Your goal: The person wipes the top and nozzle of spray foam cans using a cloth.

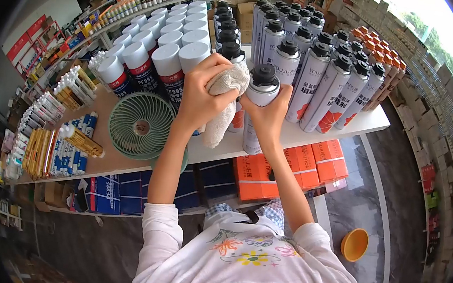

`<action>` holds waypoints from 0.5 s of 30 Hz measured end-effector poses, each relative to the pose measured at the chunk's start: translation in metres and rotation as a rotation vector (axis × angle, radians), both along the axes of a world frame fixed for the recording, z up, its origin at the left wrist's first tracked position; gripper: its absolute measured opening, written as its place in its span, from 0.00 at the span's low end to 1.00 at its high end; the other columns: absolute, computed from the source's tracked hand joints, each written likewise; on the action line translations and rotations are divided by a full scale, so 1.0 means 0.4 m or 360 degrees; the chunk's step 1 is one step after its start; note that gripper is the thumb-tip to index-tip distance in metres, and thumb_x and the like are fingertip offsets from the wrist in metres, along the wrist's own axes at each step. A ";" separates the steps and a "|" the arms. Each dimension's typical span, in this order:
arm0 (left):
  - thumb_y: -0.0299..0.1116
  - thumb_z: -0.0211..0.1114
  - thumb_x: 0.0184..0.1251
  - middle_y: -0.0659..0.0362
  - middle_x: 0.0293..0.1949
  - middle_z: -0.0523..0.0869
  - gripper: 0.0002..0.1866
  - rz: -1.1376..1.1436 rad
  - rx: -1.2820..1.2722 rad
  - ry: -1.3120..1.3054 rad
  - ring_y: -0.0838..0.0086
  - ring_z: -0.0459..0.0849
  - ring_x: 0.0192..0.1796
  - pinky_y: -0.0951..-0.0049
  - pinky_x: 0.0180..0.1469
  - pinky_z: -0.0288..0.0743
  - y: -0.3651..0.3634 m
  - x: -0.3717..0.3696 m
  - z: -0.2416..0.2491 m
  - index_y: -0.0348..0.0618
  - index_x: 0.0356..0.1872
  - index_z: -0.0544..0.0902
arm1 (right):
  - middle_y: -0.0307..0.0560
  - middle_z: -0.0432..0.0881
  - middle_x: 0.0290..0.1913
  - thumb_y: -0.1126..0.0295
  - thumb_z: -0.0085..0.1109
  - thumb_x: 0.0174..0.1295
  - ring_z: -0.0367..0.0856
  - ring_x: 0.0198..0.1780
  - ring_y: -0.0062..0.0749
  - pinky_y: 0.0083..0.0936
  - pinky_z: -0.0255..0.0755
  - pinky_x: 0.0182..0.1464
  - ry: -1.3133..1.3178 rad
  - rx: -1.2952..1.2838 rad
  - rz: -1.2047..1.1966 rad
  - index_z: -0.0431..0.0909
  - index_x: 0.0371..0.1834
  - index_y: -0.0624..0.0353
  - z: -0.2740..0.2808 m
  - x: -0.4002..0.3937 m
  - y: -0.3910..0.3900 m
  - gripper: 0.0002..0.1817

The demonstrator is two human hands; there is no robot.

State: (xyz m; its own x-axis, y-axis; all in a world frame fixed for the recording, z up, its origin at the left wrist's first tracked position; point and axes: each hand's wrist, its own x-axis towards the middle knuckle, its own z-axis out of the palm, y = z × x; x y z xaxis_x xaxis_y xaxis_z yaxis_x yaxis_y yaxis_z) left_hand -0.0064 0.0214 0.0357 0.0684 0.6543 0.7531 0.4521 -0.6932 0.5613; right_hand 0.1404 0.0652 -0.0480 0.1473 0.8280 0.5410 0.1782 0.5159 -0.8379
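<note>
My left hand (198, 86) is closed around a beige cloth (219, 120), and part of the cloth hangs below my fingers. Just behind those fingers stands a black-capped can (232, 52). In my right hand (270, 113) is a white foam spray can (262, 96) with a black cap, held upright at the table's front edge. My fingers wrap its upper body, close beside the cloth. To the right of it, rows of similar black-capped cans (325, 94) stand on the white tabletop (211, 154). White-capped cans (167, 60) stand in rows to the left of my left hand.
A green fan-like round object (141, 124) sits left of my left forearm. Sealant tubes (80, 140) lie farther left. Orange boxes (256, 176) and blue boxes (105, 194) are stored under the table. A yellow bowl (355, 244) is on the floor at right.
</note>
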 end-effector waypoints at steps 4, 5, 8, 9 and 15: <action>0.24 0.73 0.45 0.56 0.41 0.81 0.18 0.0241 0.0342 0.0473 0.63 0.81 0.42 0.65 0.47 0.78 0.015 0.047 -0.019 0.33 0.42 0.86 | 0.57 0.69 0.48 0.66 0.81 0.44 0.75 0.51 0.48 0.39 0.71 0.54 0.0062 0.0001 0.0036 0.62 0.52 0.67 -0.006 0.001 0.001 0.39; 0.25 0.75 0.43 0.57 0.42 0.80 0.21 0.0315 0.0444 0.0641 0.60 0.79 0.44 0.62 0.48 0.77 0.012 0.053 -0.019 0.36 0.44 0.86 | 0.56 0.69 0.49 0.66 0.81 0.43 0.75 0.51 0.48 0.39 0.71 0.55 0.0126 -0.0064 0.0079 0.61 0.52 0.67 -0.003 0.003 0.003 0.39; 0.25 0.75 0.43 0.57 0.41 0.80 0.20 0.0296 0.0561 0.0783 0.61 0.80 0.45 0.62 0.49 0.77 0.016 0.044 -0.019 0.38 0.43 0.87 | 0.56 0.69 0.49 0.66 0.81 0.44 0.74 0.52 0.49 0.39 0.71 0.56 0.0102 -0.0074 0.0083 0.61 0.52 0.66 -0.004 0.000 0.010 0.39; 0.24 0.74 0.43 0.56 0.42 0.80 0.20 0.0273 0.0472 0.0750 0.60 0.81 0.44 0.62 0.48 0.78 0.011 0.038 -0.010 0.35 0.43 0.86 | 0.57 0.69 0.50 0.66 0.81 0.45 0.74 0.53 0.49 0.40 0.70 0.57 0.0091 -0.0039 0.0095 0.61 0.52 0.66 -0.004 0.000 0.006 0.39; 0.21 0.71 0.45 0.54 0.39 0.80 0.19 0.0080 0.0074 0.0342 0.62 0.83 0.40 0.67 0.45 0.79 -0.007 0.028 -0.014 0.28 0.43 0.85 | 0.54 0.72 0.48 0.66 0.82 0.43 0.76 0.51 0.44 0.37 0.71 0.56 0.0026 0.0016 0.0008 0.63 0.51 0.66 0.005 0.001 -0.017 0.39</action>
State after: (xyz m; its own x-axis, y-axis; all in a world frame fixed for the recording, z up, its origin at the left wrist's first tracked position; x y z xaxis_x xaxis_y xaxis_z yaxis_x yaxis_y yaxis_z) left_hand 0.0048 0.0187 0.0301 0.1990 0.6259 0.7541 0.5925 -0.6897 0.4162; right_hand 0.1408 0.0583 -0.0460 0.1520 0.8234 0.5466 0.1618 0.5249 -0.8357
